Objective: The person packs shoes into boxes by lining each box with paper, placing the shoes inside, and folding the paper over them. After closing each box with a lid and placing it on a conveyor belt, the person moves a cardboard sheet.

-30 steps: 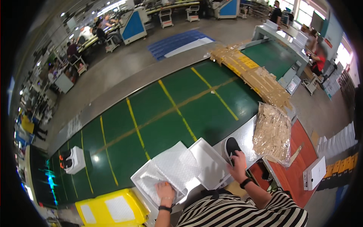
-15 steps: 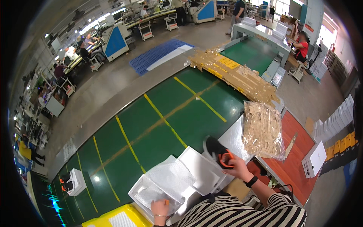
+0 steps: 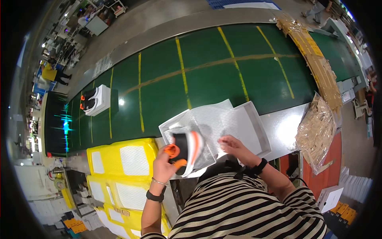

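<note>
A black sneaker (image 3: 181, 143) with a white and orange sole, smeared by motion, is gripped in my left hand (image 3: 163, 165) by its orange-lined opening. It hangs over the left part of an open white shoebox (image 3: 169, 124) lined with textured white wrapping paper (image 3: 213, 113). The box's bottom under the sneaker is hidden. My right hand (image 3: 238, 150) hovers over the box's right part, its lid (image 3: 252, 117), with loosely bent fingers apart and nothing visible in them.
A green conveyor belt (image 3: 159, 87) with yellow lines runs beyond the box. On it at left stands a white box (image 3: 104, 99) with black-and-orange shoes. Yellow-wrapped stacks (image 3: 119, 179) stand at lower left. A clear bag of brown paper (image 3: 318, 127) lies at right.
The view has swung left and down. The sneaker passed from my right hand to my left and moved from the box's right side to over its left part. My right hand let go.
</note>
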Tool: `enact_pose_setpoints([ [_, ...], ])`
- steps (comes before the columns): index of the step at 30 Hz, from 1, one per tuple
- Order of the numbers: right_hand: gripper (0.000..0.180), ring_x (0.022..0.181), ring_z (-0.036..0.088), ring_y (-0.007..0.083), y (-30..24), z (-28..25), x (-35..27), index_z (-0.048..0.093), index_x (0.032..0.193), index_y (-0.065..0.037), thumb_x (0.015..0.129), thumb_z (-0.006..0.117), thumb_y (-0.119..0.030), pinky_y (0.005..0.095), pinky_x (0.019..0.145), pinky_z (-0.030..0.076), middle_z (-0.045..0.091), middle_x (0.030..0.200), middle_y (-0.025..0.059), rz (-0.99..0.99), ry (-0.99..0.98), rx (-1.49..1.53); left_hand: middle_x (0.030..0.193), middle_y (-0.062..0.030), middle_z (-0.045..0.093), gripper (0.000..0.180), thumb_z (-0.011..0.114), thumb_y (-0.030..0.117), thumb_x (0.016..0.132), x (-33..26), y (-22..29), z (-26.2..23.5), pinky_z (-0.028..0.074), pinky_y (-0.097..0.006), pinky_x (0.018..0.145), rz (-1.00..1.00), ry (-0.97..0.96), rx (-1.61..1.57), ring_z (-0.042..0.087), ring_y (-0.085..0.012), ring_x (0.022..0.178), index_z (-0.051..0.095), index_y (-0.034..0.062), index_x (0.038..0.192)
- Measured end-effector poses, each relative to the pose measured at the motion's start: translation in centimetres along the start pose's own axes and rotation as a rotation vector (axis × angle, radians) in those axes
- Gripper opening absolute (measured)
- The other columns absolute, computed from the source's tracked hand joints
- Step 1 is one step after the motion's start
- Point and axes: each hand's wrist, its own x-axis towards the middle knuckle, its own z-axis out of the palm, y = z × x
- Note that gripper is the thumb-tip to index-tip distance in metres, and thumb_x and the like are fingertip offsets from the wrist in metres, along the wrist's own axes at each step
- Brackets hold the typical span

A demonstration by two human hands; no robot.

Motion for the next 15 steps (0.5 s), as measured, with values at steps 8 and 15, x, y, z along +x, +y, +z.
enact_pose_setpoints([
  [8,0.057,0.105,0.058,0.0246,13.1,-1.5,2.0,0.046,0.130,0.000,0.095,0.057,-0.043,0.0381,0.098,0.046,0.056,0.124,0.0138,0.840,0.051,0.976,0.062,0.0020,0.056,0.020,0.076,0.018,0.083,1.8,-7.7,8.3,0.037,-0.022,0.038,-0.935,0.067,-0.909,0.049,-0.0067,0.044,0.061,0.0066,0.090],
  [15,0.043,0.104,0.062,0.0214,10.3,0.4,1.6,0.053,0.128,0.003,0.089,0.065,-0.012,0.0343,0.092,0.050,0.063,0.118,0.0143,0.284,0.439,0.429,0.063,-0.0026,0.055,0.021,0.075,0.015,0.082,2.0,-8.1,11.3,0.040,-0.024,0.035,-1.073,0.043,-0.864,0.051,-0.0113,0.042,0.057,0.0049,0.087],
])
